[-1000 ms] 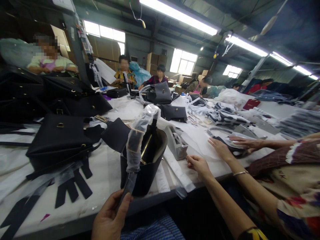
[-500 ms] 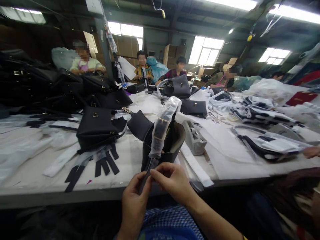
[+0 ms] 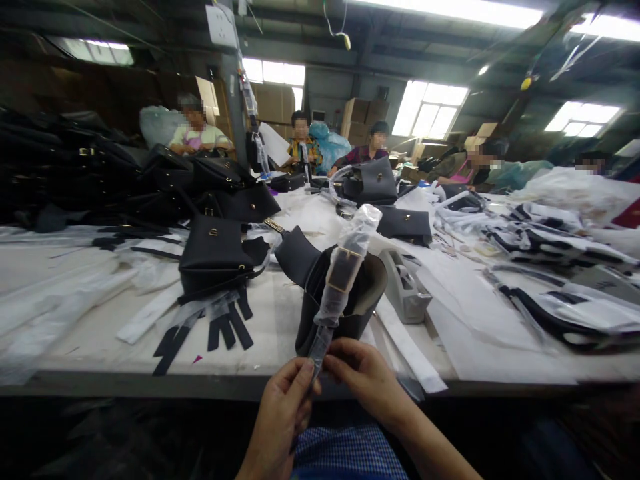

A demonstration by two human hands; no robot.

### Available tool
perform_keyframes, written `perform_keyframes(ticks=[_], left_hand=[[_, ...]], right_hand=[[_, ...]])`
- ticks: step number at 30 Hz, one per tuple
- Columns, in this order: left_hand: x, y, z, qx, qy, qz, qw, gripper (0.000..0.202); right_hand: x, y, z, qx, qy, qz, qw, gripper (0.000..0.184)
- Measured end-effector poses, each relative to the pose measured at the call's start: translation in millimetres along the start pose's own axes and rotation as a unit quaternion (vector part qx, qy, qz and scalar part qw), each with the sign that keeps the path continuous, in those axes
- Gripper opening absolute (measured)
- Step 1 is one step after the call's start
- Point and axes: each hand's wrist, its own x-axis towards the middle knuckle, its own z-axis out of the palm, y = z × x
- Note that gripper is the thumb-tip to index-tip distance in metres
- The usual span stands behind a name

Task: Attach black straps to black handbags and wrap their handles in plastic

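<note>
A black handbag (image 3: 363, 310) stands at the table's front edge, its mouth open and its flap folded out to the left. Its strap (image 3: 341, 270), with a gold buckle, is wrapped in clear plastic film and rises across the bag. My left hand (image 3: 290, 397) is closed round the lower end of the strap, thumb on top. Close against the strap's right side is my right hand (image 3: 363, 377), finger and thumb pinched together; what lies between them is too small to make out.
Right of the bag stands a grey tape dispenser (image 3: 407, 293). Another black handbag (image 3: 215, 257) and several black strips (image 3: 227, 327) lie to the left. Wrapped bags (image 3: 565, 313) are on the right. Several co-workers (image 3: 373, 147) sit across the table.
The view has shifted, so the scene sits further right. My left thumb now lies over the film-covered strap, and my right fingers have drawn slightly apart from the left hand.
</note>
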Motion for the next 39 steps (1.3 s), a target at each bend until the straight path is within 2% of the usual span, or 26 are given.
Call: perform_keyframes(ticks=[4,7,15,19,24,27,30,34,36,39], left_hand=[[6.8,-3.0,-2.3,0.031,-0.011,0.001,0.999,0.047],[8.8,-1.9,-4.5,0.049,-0.022,0.002,0.999,0.051],[10.5,4.0,-7.1,0.043,-0.032,0.014,0.998,0.051],[5.1,8.6,-4.6,0.057,-0.059,0.003,0.997,0.048],[-1.0,12.4,-0.6,0.078,-0.053,-0.008,0.996,0.044],[2.2,9.3,-2.2,0.074,-0.038,-0.003,0.997,0.044],[5.0,4.8,-4.4,0.074,-0.018,0.009,0.997,0.045],[4.5,3.3,-3.7,0.08,-0.004,0.033,0.996,0.045],[3.9,4.1,-2.1,0.079,0.005,0.058,0.995,0.045],[4.8,3.4,-1.7,0.106,0.011,0.132,0.985,0.046]], right_hand=[[3.0,3.7,12.8,-0.02,0.066,-0.004,0.998,0.019],[5.8,6.2,19.5,-0.01,0.091,0.008,0.996,0.024],[10.1,17.6,22.3,-0.03,0.093,0.018,0.995,0.032],[12.6,11.0,23.9,-0.055,0.098,0.039,0.993,0.032],[15.0,-1.4,26.0,-0.078,0.107,0.046,0.99,0.023],[14.6,-3.8,21.2,-0.053,0.077,0.041,0.995,0.025],[8.2,-5.8,12.2,0.025,-0.011,0.054,0.998,0.032],[-3.1,-9.5,7.0,0.188,-0.109,0.086,0.972,0.048],[-4.9,-11.6,11.5,0.238,-0.117,0.091,0.96,0.056],[-3.0,-15.1,25.8,0.233,-0.061,0.09,0.966,0.057]])
